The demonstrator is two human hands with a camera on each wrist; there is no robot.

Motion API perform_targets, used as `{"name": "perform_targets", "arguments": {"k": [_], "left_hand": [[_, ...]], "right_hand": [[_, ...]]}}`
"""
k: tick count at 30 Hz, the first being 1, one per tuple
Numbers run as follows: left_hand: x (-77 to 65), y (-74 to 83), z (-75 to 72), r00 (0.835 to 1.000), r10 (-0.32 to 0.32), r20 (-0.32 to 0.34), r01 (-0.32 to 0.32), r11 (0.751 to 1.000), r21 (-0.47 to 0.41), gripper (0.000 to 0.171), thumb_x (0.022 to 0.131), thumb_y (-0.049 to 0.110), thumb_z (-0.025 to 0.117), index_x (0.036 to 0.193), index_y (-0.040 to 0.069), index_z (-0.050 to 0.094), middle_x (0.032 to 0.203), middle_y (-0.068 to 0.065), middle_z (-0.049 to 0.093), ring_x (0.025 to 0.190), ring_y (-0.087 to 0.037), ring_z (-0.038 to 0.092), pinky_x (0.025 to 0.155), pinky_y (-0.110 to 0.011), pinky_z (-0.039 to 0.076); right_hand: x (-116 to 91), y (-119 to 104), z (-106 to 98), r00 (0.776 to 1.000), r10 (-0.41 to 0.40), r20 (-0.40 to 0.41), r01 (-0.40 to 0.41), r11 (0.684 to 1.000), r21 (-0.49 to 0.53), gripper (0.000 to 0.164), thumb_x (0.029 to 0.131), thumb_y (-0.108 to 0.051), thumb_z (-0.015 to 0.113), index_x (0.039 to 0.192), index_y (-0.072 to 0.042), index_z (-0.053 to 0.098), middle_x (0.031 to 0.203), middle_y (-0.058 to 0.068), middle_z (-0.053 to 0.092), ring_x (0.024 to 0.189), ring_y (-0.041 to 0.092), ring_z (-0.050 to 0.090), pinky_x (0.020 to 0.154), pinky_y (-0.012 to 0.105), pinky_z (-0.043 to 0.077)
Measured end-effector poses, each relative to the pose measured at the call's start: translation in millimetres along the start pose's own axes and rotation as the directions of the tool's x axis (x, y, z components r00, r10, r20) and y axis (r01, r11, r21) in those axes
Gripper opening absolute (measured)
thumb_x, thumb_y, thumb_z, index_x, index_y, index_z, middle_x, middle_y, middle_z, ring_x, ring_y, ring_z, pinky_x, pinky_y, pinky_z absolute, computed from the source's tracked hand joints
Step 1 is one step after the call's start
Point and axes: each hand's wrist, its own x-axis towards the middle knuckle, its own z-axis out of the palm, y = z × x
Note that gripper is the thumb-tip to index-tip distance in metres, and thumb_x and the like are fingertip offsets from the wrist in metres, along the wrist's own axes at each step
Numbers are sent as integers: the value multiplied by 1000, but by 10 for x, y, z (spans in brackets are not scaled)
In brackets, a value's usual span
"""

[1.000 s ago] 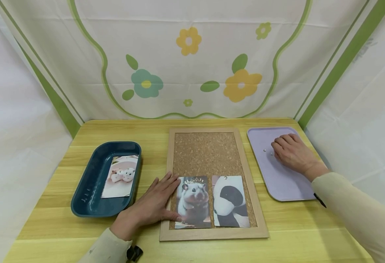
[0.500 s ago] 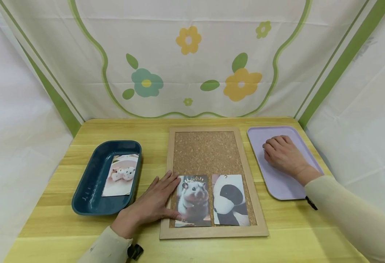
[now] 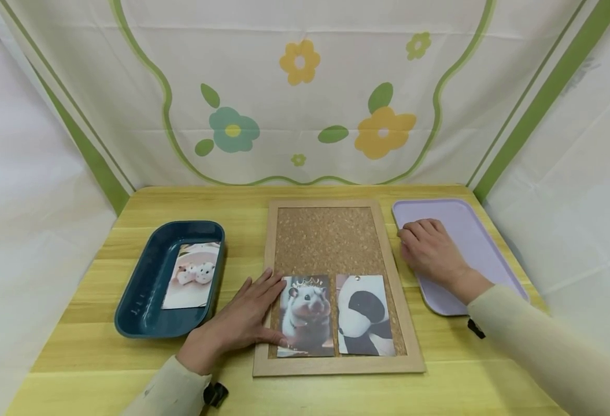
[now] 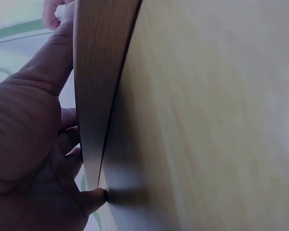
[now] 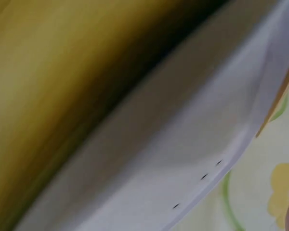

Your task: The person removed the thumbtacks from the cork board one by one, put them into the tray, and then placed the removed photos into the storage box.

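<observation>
My left hand [image 3: 239, 326] rests on the left side of a framed corkboard [image 3: 325, 240], fingers extended along the frame. Its thumb lies over the lower left of a hamster photo [image 3: 307, 318]. Beside that photo, a panda plush photo [image 3: 364, 318] has a small pushpin [image 3: 357, 278] at its top. Over the left edge of a lilac tray [image 3: 466, 231] is my right hand [image 3: 432, 251], its fingers curled down and their tips hidden; whether they pinch something I cannot tell. Three small dark marks [image 5: 204, 176] show on the tray in the right wrist view.
A dark teal bin [image 3: 143, 289] on the left holds another photo [image 3: 192, 276], of small spotted figures. A flowered white curtain [image 3: 263, 58] hangs behind the yellow wooden table [image 3: 305, 396].
My right hand has moved left across the tray to its left edge, near the board. Two tiny shiny pieces seen earlier on the tray no longer show. My left hand stays put.
</observation>
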Motion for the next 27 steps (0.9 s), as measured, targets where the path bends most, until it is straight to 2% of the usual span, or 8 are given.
{"name": "perform_targets", "arguments": {"k": [3, 7, 12, 19, 23, 27], "left_hand": [[-6, 3, 1, 1000, -2, -4, 2, 1000, -1, 118, 80, 73, 77, 167, 8, 30, 176, -9, 22, 165, -31, 6, 129, -65, 12], [-14, 8, 1, 1000, -9, -9, 8, 1000, -19, 113, 84, 72, 75, 167, 9, 30, 176, -9, 24, 165, -31, 7, 130, -65, 12], [-11, 23, -26, 999, -37, -29, 35, 997, -66, 92, 97, 59, 70, 166, 10, 34, 175, -8, 27, 165, -28, 13, 131, -60, 14], [0, 71, -118, 993, -64, -101, 55, 995, -88, 60, 109, 36, 60, 161, 12, 45, 170, -11, 37, 159, -31, 32, 126, -55, 34], [31, 107, -177, 980, -103, -170, 79, 986, -144, 49, 111, 29, 56, 157, 14, 52, 165, -9, 45, 153, -30, 43, 122, -54, 39], [94, 152, -238, 951, -174, -254, 110, 963, -247, 42, 112, 25, 53, 152, 11, 57, 154, -9, 58, 144, -29, 55, 115, -53, 48]], "right_hand": [[61, -112, -22, 1000, 22, 3, -22, 1000, 15, 21, 96, -17, 57, 107, -1, 65, 106, 17, 64, 96, 41, 60, 87, 58, 46], [134, -272, -67, 999, 51, 12, -51, 998, 32, 23, 90, -13, 69, 109, -1, 67, 109, 17, 66, 99, 41, 61, 88, 59, 47], [205, -502, -139, 996, 74, 45, -77, 996, 55, 24, 90, -14, 69, 111, -1, 68, 112, 17, 67, 103, 41, 62, 91, 60, 47], [319, -877, -221, 993, 71, 90, -80, 991, 107, 26, 92, -19, 67, 112, -3, 69, 116, 16, 67, 107, 38, 61, 95, 59, 46], [372, -1104, -245, 994, 26, 108, -40, 991, 125, 28, 92, -23, 72, 112, -5, 70, 116, 13, 68, 107, 35, 61, 97, 57, 46], [382, -1312, -271, 990, -20, 140, -2, 987, 160, 30, 92, -29, 75, 113, -8, 71, 118, 11, 68, 110, 33, 61, 99, 56, 48]]}}
